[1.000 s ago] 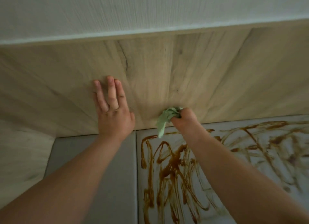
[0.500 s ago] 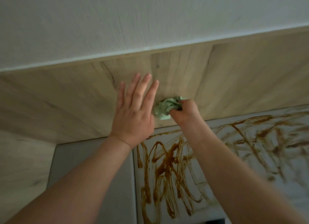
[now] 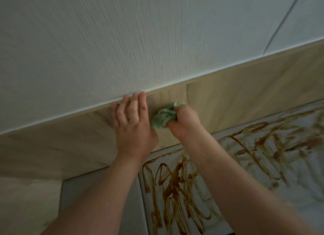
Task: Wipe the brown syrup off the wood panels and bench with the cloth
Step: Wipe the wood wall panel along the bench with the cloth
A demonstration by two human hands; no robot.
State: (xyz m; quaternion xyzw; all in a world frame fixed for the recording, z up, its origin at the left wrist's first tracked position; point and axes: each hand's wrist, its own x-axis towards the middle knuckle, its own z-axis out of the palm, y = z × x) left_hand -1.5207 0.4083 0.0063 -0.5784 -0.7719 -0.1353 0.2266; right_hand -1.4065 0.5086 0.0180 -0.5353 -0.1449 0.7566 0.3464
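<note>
My right hand [image 3: 184, 123] grips a bunched green cloth [image 3: 162, 116] and presses it against the light wood panel [image 3: 245, 101] just left of a vertical seam. My left hand [image 3: 134, 124] lies flat on the panel beside the cloth, fingers straight, fingertips reaching the panel's top edge. Below, the pale bench cushion [image 3: 287, 166] carries thick brown syrup [image 3: 173, 185] in looping streaks, fainter smears to the right. The panel around the cloth shows no syrup.
A white textured wall [image 3: 122, 42] rises above the panel. A grey cushion [image 3: 98, 191] without syrup lies left of the smeared one, with a seam between them. A side wood panel [image 3: 26, 199] closes the bench at the left.
Both hands have climbed the wood panel: the cloth went from the panel's bottom edge to mid-height. My left hand slid right and up to the top edge. The view tilted upward.
</note>
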